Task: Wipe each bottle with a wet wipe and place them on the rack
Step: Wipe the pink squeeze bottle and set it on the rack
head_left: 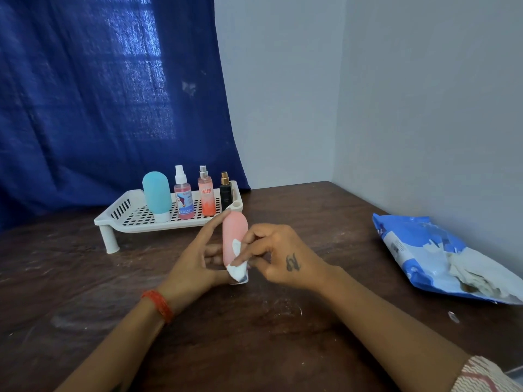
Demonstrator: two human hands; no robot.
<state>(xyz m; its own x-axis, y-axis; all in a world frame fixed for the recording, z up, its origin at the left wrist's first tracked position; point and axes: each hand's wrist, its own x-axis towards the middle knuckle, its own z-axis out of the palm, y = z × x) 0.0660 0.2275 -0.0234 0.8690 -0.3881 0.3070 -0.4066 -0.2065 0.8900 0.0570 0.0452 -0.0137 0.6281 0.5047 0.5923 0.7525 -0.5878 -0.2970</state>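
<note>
A pink bottle (233,236) stands cap-down on the brown table, just in front of the rack. My left hand (198,258) holds it from the left, index finger up along its side. My right hand (278,256) pinches a soiled white wet wipe (237,267) against the bottle's lower front. Behind stands the white slotted rack (124,210) on short legs. On it are a teal bottle (157,195), a pink spray bottle (183,193) with a white nozzle, an orange spray bottle (206,193) and a small black bottle (225,193).
A blue and white wet wipe pack (424,250) lies at the right, with crumpled used wipes (472,271) on it. A blue curtain hangs behind the rack. Grey walls close the table's far and right sides.
</note>
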